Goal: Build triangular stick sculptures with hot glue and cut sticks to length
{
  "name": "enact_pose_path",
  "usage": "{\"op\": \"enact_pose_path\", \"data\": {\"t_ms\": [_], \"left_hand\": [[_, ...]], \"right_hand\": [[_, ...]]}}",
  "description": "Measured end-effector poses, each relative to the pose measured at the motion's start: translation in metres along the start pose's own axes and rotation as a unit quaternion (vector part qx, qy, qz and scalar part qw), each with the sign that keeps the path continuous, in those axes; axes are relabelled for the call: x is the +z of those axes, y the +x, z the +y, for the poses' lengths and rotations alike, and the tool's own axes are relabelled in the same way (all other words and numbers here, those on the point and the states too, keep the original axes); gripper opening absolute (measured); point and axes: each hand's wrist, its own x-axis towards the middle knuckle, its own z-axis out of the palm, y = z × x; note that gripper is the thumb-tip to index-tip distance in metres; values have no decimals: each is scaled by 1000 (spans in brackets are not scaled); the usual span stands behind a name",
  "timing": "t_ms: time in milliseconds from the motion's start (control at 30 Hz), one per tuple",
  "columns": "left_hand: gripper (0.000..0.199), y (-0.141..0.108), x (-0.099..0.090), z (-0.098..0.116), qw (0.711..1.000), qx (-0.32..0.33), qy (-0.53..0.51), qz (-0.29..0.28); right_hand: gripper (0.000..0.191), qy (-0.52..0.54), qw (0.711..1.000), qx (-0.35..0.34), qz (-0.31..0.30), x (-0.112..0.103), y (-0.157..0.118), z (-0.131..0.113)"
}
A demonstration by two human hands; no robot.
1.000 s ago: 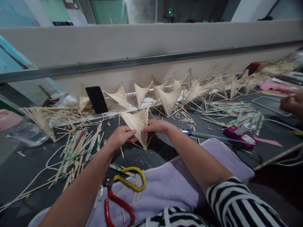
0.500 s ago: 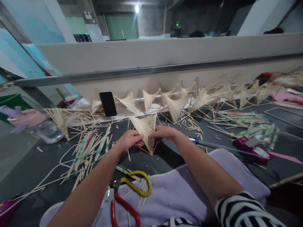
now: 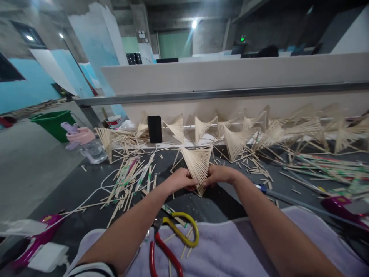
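A twisted fan-shaped model made of thin wooden sticks [image 3: 196, 161] stands on the dark table in front of me, its narrow end towards me. My left hand [image 3: 182, 179] grips its lower left side, fingers closed around the edge. On the opposite side, my right hand [image 3: 219, 175] pinches the lower right edge; some of its fingertips are hidden behind the sticks. Nearer to me, pliers with one yellow and one red handle [image 3: 184, 231] lie partly on a lilac towel [image 3: 225, 246].
Several similar stick models [image 3: 235, 140] line the low wall. Loose sticks [image 3: 127, 188] lie to the left, more to the right. A phone [image 3: 155, 129] stands upright behind. A water bottle [image 3: 89, 146], a purple glue gun [image 3: 343, 207] and a green bin [image 3: 54, 123] are around.
My view has turned left, so everything sits further right in the picture. Both hands stay on the stick model, near its lower end.
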Motion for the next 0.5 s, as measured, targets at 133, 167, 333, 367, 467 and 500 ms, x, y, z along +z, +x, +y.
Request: {"op": "enact_pose_path", "data": {"t_ms": [133, 167, 333, 367, 467, 500], "left_hand": [[33, 2, 3, -2, 1000, 2, 8, 7], [33, 2, 4, -2, 1000, 2, 7, 6], [31, -2, 2, 5, 1000, 8, 2, 2], [31, -3, 0, 8, 1000, 9, 6, 1], [30, -6, -12, 18, 1000, 14, 19, 7], [30, -7, -19, 21, 1000, 15, 25, 13]], "right_hand": [[23, -30, 999, 1, 12, 0, 0, 0], [23, -33, 999, -1, 12, 0, 0, -1], [23, -16, 999, -35, 12, 2, 0, -7], [24, -11, 999, -38, 12, 2, 0, -9], [30, 4, 999, -45, 24, 2, -2, -13], [34, 12, 998, -47, 36, 2, -2, -15]]}}
